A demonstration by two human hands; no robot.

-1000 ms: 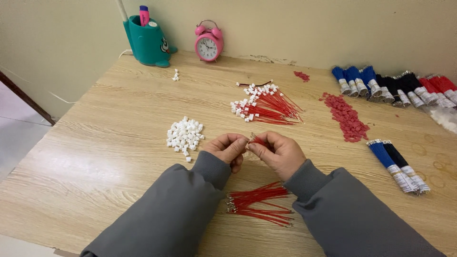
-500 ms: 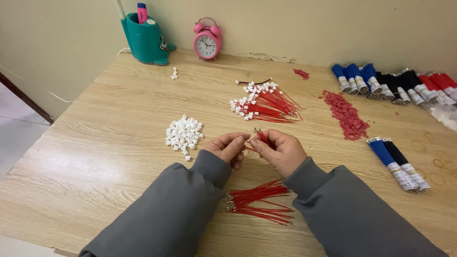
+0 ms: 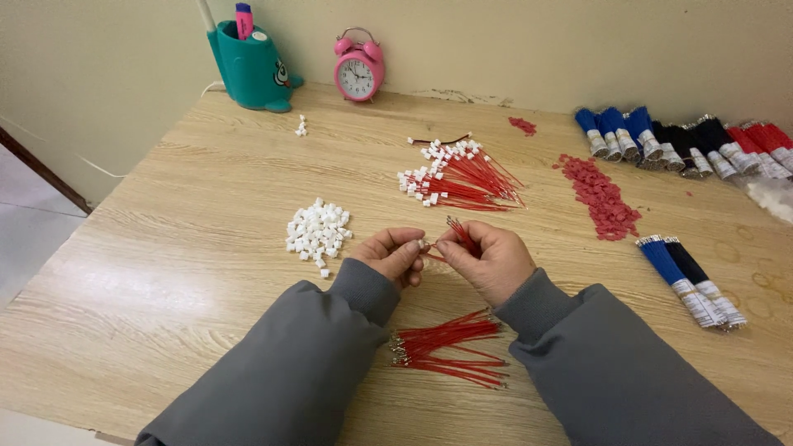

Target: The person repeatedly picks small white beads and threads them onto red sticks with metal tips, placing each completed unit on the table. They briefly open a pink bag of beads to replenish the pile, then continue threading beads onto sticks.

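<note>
While a teal holder [image 3: 252, 70] with a pink marker [image 3: 243, 18] stands at the worktop's far-left corner, the left hand [image 3: 396, 253] pinches a white connector [image 3: 423, 244] and the right hand [image 3: 487, 258] grips red wires [image 3: 459, 233] mid-worktop, between the white connector pile [image 3: 318, 233] and loose red wires [image 3: 450, 349].

One pink alarm clock [image 3: 359, 68], one teal pen holder [image 3: 252, 68], two heaps of loose red wires [image 3: 450, 351].

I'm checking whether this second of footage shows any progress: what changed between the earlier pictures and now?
Very little. The left hand and right hand stay together at mid-table, pinching thin red wires and a small white plastic connector; nothing was picked up or released. The white connector pile, finished wire heap and loose red wires lie unchanged.
</note>
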